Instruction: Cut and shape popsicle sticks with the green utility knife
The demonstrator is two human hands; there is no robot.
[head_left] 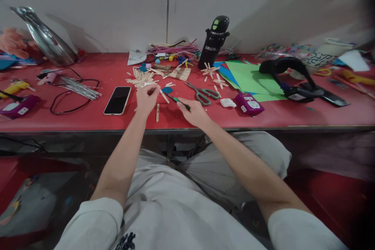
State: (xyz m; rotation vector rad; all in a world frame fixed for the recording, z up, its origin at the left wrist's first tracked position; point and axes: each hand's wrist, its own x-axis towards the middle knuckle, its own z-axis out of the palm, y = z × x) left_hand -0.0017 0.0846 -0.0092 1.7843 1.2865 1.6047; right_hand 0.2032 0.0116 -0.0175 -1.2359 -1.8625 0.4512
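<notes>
My left hand [146,99] is closed in a pinch at one end of a pale wooden craft stick [165,97], its fingers partly hiding that end. From the right, my right hand [193,111] grips a slim black-and-green pen-like tool [175,99]. The tool's tip points left at the stick, close to my left fingertips; whether it touches cannot be made out. A loose craft stick with a dark mark [157,113] lies on the red tabletop [131,123] below my hands. Behind my left hand is a pile of craft sticks [140,78].
Scissors [203,93], crumpled white tissue [227,103] and a purple box [249,104] lie to the right. A phone [117,100] and metal wires [80,88] are left. Behind stand a black bottle [211,47] and a steel jug [48,39]; green paper [254,78] lies beside a black headset [288,62].
</notes>
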